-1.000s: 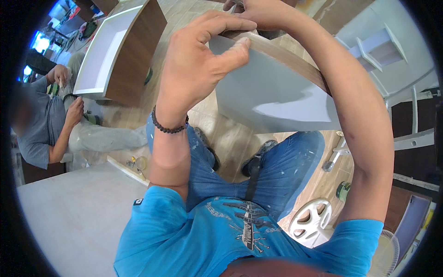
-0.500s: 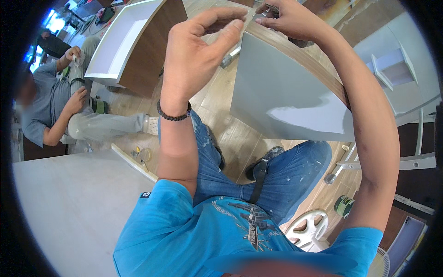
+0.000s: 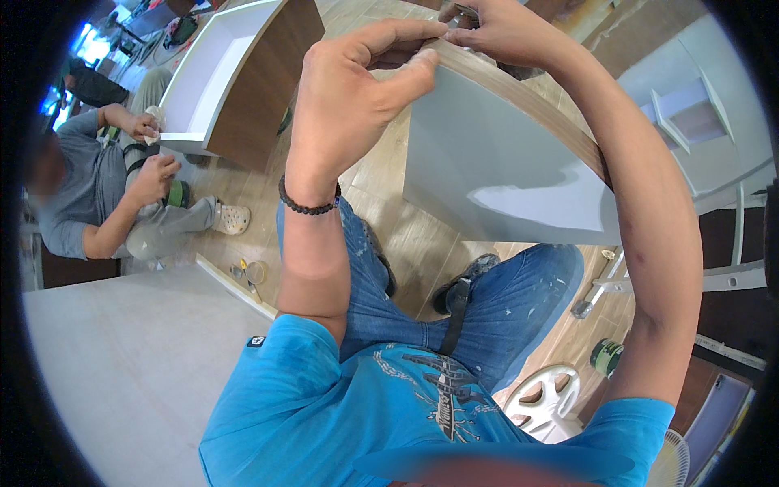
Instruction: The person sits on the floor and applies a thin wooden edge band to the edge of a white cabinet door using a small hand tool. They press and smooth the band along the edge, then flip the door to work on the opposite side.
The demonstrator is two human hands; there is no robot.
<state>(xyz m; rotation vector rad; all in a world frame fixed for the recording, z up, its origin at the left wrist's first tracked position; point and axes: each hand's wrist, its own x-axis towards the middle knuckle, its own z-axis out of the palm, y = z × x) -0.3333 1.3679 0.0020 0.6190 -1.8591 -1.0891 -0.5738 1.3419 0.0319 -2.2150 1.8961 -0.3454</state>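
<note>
Fingers of the left hand [image 3: 357,89] curl over the top corner of the grey panel [image 3: 503,170], thumb pressed on its face, gripping it. Right hand [image 3: 503,32] pinches the wood-toned edge just beside; what it holds is hidden. Upright, the panel stands above the knees. Far left, a crouching person [image 3: 105,195] works by a white cabinet [image 3: 235,73].

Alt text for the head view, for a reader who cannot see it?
Both hands, left hand and right hand, pinch the top edge of a grey panel with wood-coloured edging, held above jeans-clad legs. At left, a seated co-worker handles a white cabinet.
</note>
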